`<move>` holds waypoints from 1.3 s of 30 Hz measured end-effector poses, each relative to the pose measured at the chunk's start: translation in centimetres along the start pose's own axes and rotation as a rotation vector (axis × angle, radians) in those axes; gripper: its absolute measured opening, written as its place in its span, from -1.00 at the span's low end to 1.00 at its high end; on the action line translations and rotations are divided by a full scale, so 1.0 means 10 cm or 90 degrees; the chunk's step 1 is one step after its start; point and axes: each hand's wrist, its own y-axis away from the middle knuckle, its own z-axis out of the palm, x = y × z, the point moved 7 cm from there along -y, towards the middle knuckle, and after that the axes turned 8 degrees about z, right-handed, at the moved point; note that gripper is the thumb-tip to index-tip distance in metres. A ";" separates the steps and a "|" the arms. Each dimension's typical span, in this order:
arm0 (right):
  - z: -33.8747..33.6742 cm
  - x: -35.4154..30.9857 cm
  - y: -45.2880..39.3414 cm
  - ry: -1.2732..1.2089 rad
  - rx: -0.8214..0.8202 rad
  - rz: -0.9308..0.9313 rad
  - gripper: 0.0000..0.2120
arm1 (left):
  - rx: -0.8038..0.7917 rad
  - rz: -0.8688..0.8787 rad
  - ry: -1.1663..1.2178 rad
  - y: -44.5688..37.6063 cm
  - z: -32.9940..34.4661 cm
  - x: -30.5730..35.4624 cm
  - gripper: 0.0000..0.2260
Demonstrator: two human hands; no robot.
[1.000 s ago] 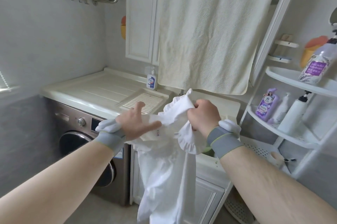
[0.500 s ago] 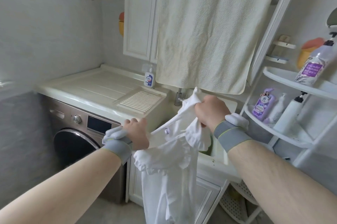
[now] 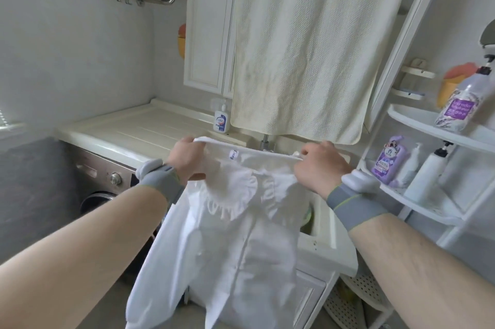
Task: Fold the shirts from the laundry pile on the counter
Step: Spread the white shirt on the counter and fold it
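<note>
Forearms reach forward, left hand (image 3: pixel 188 160) and right hand (image 3: pixel 320 166) level and well apart, each pinching a top corner of white shirt (image 3: pixel 230 243); shirt hangs spread in front of counter (image 3: pixel 128 130) and sink cabinet, ruffled collar toward camera, button placket down the middle, sleeves dangling low.

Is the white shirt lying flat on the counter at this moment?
No: both the left hand and right hand hold the white shirt up by its shoulders, hanging in front of the counter.
</note>
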 end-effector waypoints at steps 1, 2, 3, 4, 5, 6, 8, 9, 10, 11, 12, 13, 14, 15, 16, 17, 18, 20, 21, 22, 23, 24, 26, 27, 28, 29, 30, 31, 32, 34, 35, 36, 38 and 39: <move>0.08 0.01 -0.04 -0.006 -0.040 0.017 -0.61 | -0.010 0.011 -0.034 -0.03 0.00 0.00 -0.88; 0.15 0.04 -0.05 -0.017 -0.075 0.032 -0.57 | -0.018 0.032 -0.076 -0.02 -0.01 0.01 -0.86; 0.20 0.08 -0.07 -0.038 -0.098 0.043 -0.56 | -0.024 0.062 -0.140 -0.02 -0.05 0.06 -0.82; 0.25 0.12 -0.08 -0.073 -0.123 0.055 -0.60 | -0.035 0.098 -0.222 -0.02 -0.09 0.11 -0.74; 0.31 0.16 -0.10 -0.131 -0.154 0.068 -0.69 | -0.052 0.132 -0.320 -0.01 -0.12 0.17 -0.65; 0.37 0.20 -0.09 -0.200 -0.182 0.092 -0.77 | -0.074 0.162 -0.416 0.00 -0.12 0.22 -0.60; 0.53 0.29 -0.06 -0.329 -0.238 0.182 -0.84 | -0.128 0.197 -0.531 0.00 -0.09 0.29 -0.57; 0.63 0.32 -0.02 -0.383 -0.268 0.224 -0.84 | -0.147 0.203 -0.560 -0.01 -0.07 0.32 -0.57; 0.74 0.34 0.00 -0.429 -0.296 0.254 -0.85 | -0.162 0.206 -0.577 -0.01 -0.05 0.35 -0.56; 0.84 0.36 0.03 -0.468 -0.322 0.273 -0.86 | -0.172 0.208 -0.591 -0.01 -0.03 0.37 -0.55; 0.93 0.37 0.05 -0.503 -0.347 0.290 -0.89 | -0.182 0.206 -0.608 -0.03 -0.01 0.39 -0.52; 1.02 0.38 0.06 -0.531 -0.375 0.303 -0.92 | -0.192 0.204 -0.628 -0.03 0.01 0.40 -0.48; 1.07 0.38 0.09 -0.552 -0.405 0.310 -0.93 | -0.206 0.198 -0.647 -0.04 0.02 0.40 -0.45; 1.11 0.38 0.10 -0.563 -0.433 0.309 -0.93 | -0.227 0.187 -0.653 -0.05 0.02 0.40 -0.43; 1.13 0.37 0.10 -0.567 -0.459 0.299 -0.91 | -0.256 0.169 -0.645 -0.06 0.01 0.40 -0.40; 1.12 0.37 0.09 -0.562 -0.479 0.284 -0.89 | -0.293 0.151 -0.633 -0.07 -0.01 0.40 -0.39; 1.10 0.39 0.07 -0.548 -0.487 0.262 -0.88 | -0.336 0.139 -0.627 -0.06 -0.03 0.40 -0.41; 1.00 0.45 -0.02 -0.500 -0.480 0.186 -0.82 | -0.415 0.151 -0.671 -0.04 -0.10 0.41 -0.53; 0.93 0.46 -0.05 -0.462 -0.483 0.129 -0.81 | -0.438 0.171 -0.715 -0.04 -0.14 0.41 -0.62; 0.85 0.44 -0.07 -0.412 -0.490 0.063 -0.82 | -0.449 0.195 -0.762 -0.03 -0.19 0.42 -0.66; 0.78 0.41 -0.07 -0.345 -0.489 -0.006 -0.85 | -0.444 0.213 -0.800 -0.04 -0.23 0.43 -0.67; 0.72 0.38 -0.09 -0.260 -0.465 -0.068 -0.86 | -0.428 0.224 -0.827 -0.05 -0.26 0.44 -0.67; 0.62 0.31 -0.11 -0.143 -0.395 -0.139 -0.91 | -0.378 0.244 -0.854 -0.06 -0.29 0.48 -0.74; 0.59 0.27 -0.10 -0.153 -0.387 -0.152 -0.91 | -0.350 0.247 -0.860 -0.07 -0.30 0.49 -0.80; 0.57 0.25 -0.09 -0.211 -0.406 -0.155 -0.90 | -0.322 0.244 -0.857 -0.08 -0.33 0.51 -0.86; 0.57 0.24 -0.07 -0.301 -0.444 -0.147 -0.88 | -0.298 0.237 -0.838 -0.10 -0.36 0.52 -0.91; 0.57 0.24 -0.05 -0.393 -0.485 -0.131 -0.85 | -0.278 0.225 -0.806 -0.12 -0.42 0.53 -0.95; 0.56 0.25 -0.05 -0.476 -0.517 -0.115 -0.83 | -0.262 0.209 -0.751 -0.13 -0.48 0.53 -0.96; 0.53 0.26 -0.06 -0.544 -0.536 -0.102 -0.80 | -0.249 0.189 -0.659 -0.14 -0.54 0.52 -0.96; 0.45 0.26 -0.11 -0.632 -0.539 -0.102 -0.74 | -0.197 0.170 -0.398 -0.07 -0.62 0.53 -0.85; 0.39 0.25 -0.14 -0.647 -0.525 -0.114 -0.70 | -0.170 0.163 -0.258 -0.03 -0.64 0.51 -0.78; 0.32 0.23 -0.18 -0.638 -0.495 -0.134 -0.69 | -0.153 0.151 -0.125 0.00 -0.65 0.48 -0.77; 0.16 0.23 -0.26 -0.573 -0.404 -0.173 -0.73 | -0.121 0.119 0.022 0.04 -0.63 0.40 -0.82; 0.07 0.24 -0.30 -0.529 -0.362 -0.188 -0.74 | -0.090 0.121 0.002 0.04 -0.63 0.39 -0.80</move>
